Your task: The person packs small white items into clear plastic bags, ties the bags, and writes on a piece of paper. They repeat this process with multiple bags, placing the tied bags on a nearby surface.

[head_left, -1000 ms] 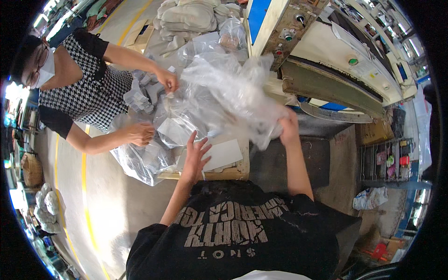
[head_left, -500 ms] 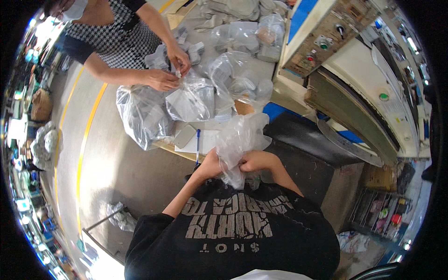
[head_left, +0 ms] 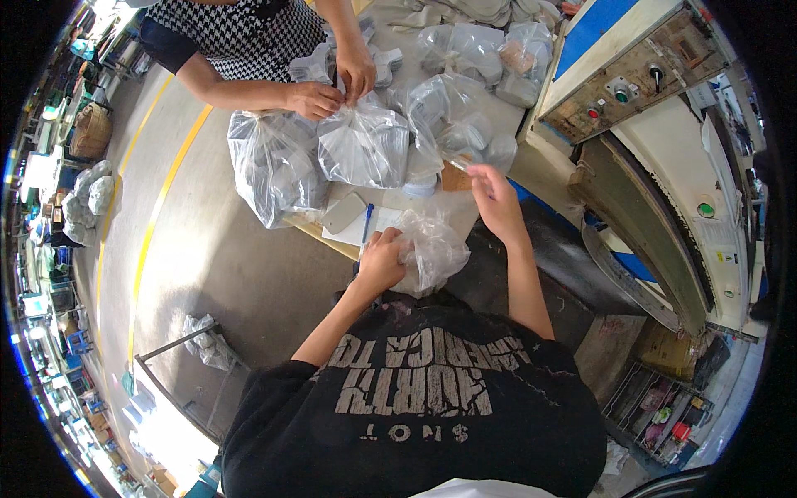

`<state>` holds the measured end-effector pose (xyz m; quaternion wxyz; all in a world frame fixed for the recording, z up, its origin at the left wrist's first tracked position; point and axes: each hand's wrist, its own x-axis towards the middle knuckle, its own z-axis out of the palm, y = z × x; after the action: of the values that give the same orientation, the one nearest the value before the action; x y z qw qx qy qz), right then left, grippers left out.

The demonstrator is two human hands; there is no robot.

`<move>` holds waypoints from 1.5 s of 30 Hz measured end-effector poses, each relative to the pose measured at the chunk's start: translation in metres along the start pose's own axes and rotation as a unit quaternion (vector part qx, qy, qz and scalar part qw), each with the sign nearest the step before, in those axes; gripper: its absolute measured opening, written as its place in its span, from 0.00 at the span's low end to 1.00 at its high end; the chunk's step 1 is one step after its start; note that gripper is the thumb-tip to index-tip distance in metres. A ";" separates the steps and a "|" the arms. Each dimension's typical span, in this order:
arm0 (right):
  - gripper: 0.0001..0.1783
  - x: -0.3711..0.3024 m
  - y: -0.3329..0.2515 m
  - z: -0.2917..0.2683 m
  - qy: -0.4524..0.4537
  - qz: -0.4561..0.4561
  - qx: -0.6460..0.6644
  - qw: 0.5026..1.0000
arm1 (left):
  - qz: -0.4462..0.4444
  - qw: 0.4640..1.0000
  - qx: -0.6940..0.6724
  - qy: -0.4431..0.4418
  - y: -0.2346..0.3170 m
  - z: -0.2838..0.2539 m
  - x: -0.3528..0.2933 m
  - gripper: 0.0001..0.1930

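A clear plastic bag (head_left: 433,257) is in front of my chest, its top bunched and crumpled. My left hand (head_left: 382,261) is closed on the bag's left side, and its fingertips are partly hidden by the plastic. Off the bag, my right hand (head_left: 496,206) is raised at the table's right edge with its fingers apart. Its fingertips are beside a brown piece (head_left: 455,178) and a thin pale strip; whether they touch is unclear. Across the table, a co-worker's hands (head_left: 336,93) pinch the gathered neck of a filled clear bag (head_left: 363,149).
More filled clear bags (head_left: 276,166) crowd the table. A pen (head_left: 368,222) lies on white paper (head_left: 383,221) beside a pale flat rectangular object (head_left: 344,213). At right stands a large machine with a button panel (head_left: 635,79). A metal rail (head_left: 176,342) is at lower left.
My right hand has let go of the bag and moved up and right toward the brown piece. My left hand stays on the bag. The view has shifted slightly.
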<state>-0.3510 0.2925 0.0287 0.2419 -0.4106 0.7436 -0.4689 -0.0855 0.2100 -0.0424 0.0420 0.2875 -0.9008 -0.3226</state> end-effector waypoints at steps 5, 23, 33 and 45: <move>0.26 0.026 0.024 0.028 0.030 -0.151 -0.135 0.979 | -0.016 0.998 0.054 -0.029 -0.001 0.015 0.006 0.23; 0.39 0.015 0.083 0.054 -0.045 -0.056 -0.299 0.952 | -0.017 0.992 0.107 -0.057 0.000 0.017 0.012 0.25; 0.39 0.011 0.085 0.060 -0.018 -0.066 -0.294 0.953 | -0.022 0.992 0.107 -0.059 -0.001 0.019 0.016 0.26; 0.41 0.010 0.090 0.061 -0.015 -0.070 -0.311 0.948 | 0.054 0.984 -0.139 -0.102 -0.019 0.004 0.024 0.28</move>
<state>-0.3453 0.2737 -0.0790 0.0797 -0.5233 0.8183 -0.2243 -0.0968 0.1872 -0.0601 0.0072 0.1956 -0.8609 -0.4697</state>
